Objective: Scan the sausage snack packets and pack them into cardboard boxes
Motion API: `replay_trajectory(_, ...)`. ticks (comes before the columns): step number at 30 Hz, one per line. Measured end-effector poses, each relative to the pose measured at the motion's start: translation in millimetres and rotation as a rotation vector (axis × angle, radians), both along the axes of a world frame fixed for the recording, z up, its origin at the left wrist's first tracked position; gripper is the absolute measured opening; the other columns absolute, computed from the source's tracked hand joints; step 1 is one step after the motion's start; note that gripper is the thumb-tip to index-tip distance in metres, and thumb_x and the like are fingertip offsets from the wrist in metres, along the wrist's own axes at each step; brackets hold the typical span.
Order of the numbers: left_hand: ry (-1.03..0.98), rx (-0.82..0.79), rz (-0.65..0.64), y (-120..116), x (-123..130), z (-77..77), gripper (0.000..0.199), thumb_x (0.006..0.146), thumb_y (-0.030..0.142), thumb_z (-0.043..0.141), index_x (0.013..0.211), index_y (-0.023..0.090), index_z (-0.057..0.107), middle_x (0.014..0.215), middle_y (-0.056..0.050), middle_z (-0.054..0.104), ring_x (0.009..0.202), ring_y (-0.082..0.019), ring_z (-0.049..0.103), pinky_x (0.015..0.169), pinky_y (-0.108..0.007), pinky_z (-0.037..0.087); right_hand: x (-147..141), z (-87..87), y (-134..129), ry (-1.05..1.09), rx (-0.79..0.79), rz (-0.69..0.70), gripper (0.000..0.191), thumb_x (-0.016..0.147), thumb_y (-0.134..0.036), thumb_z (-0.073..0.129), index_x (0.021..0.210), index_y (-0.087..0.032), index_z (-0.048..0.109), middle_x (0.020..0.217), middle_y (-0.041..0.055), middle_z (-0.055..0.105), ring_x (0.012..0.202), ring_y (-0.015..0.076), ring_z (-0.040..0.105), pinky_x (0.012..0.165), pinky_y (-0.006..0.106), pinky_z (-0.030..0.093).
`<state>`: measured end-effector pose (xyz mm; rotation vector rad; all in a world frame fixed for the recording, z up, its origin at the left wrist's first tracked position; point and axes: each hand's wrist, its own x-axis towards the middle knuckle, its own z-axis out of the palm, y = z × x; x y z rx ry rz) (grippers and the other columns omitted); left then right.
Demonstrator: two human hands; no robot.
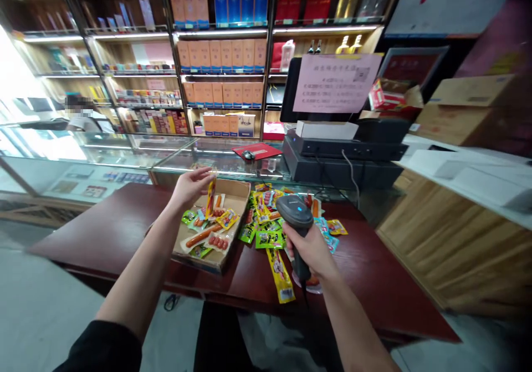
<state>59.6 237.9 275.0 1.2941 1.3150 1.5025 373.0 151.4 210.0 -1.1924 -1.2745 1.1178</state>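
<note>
My left hand [193, 186] is closed on the top end of a yellow snack packet [211, 197], which hangs upright over a shallow cardboard box [233, 189]. Inside that box lie several wrapped sausages [203, 234] and small green and yellow packets. My right hand [310, 244] grips the handle of a black barcode scanner [296, 211], a blue light showing on its top. Beneath and around the scanner is a loose pile of green, yellow and blue snack packets [269, 240]. One long yellow packet [280, 278] points toward the table's front edge.
The dark red table [124, 222] backs onto a glass counter [195, 153]. A cash register unit [344, 158] with a pink notice [336, 83] stands behind the pile. Cardboard boxes [461, 111] are stacked at right. A person [85, 114] is at the far left.
</note>
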Motion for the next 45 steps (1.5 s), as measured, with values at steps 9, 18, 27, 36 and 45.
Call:
replay_trajectory(9, 0.011, -0.019, -0.132, 12, 52, -16.8, 0.064, 0.055, 0.050, 0.089, 0.108, 0.016, 0.077, 0.097, -0.012, 0.077, 0.086, -0.025, 0.071, 0.060, -0.029, 0.058, 13, 4.5, -1, 0.052, 0.009, -0.053, 0.040, 0.072, -0.052, 0.079, 0.066, -0.021, 0.056, 0.044, -0.0042, 0.052, 0.033, 0.0111, 0.047, 0.036, 0.024, 0.039)
replay_trajectory(18, 0.630, -0.012, -0.448, 16, 162, -70.4, 0.032, 0.082, 0.025, 0.067, 0.112, 0.019, 0.077, 0.105, -0.011, 0.078, 0.094, -0.026, 0.073, 0.087, -0.036, 0.056, 66, 4.2, -29, -0.001, -0.016, -0.258, 0.041, 0.069, -0.054, 0.080, 0.064, -0.020, 0.057, 0.044, -0.0029, 0.053, 0.035, 0.0120, 0.048, 0.037, 0.025, 0.039)
replay_trajectory(27, 1.356, 0.020, -0.629, 1, 170, -107.7, 0.068, 0.076, 0.008, 0.058, 0.144, 0.017, 0.055, 0.136, -0.016, 0.064, 0.125, -0.029, 0.061, 0.104, -0.036, 0.047, 74, -20.7, -40, -0.018, -0.031, -0.284, 0.040, 0.075, -0.051, 0.074, 0.058, -0.020, 0.054, 0.043, -0.0026, 0.052, 0.036, 0.0113, 0.047, 0.040, 0.025, 0.038)
replay_trajectory(36, 1.412, 0.103, -0.732, -4, 185, -112.5, 0.047, 0.080, 0.016, 0.062, 0.127, 0.020, 0.066, 0.121, -0.014, 0.069, 0.114, -0.026, 0.065, 0.099, -0.033, 0.049, 65, -25.9, -41, 0.005, -0.042, -0.221, 0.040, 0.076, -0.048, 0.073, 0.055, -0.021, 0.052, 0.043, -0.0022, 0.051, 0.036, 0.0115, 0.046, 0.040, 0.025, 0.038)
replay_trajectory(45, 1.056, 0.017, -0.550, 14, 183, -93.5, 0.007, 0.069, 0.019, 0.070, 0.071, 0.021, 0.076, 0.071, -0.006, 0.072, 0.077, -0.024, 0.069, 0.079, -0.031, 0.052, 66, -31.8, -59, 0.005, -0.064, -0.272, 0.034, 0.078, -0.043, 0.073, 0.060, -0.020, 0.056, 0.043, -0.0025, 0.053, 0.038, 0.0120, 0.048, 0.042, 0.025, 0.041)
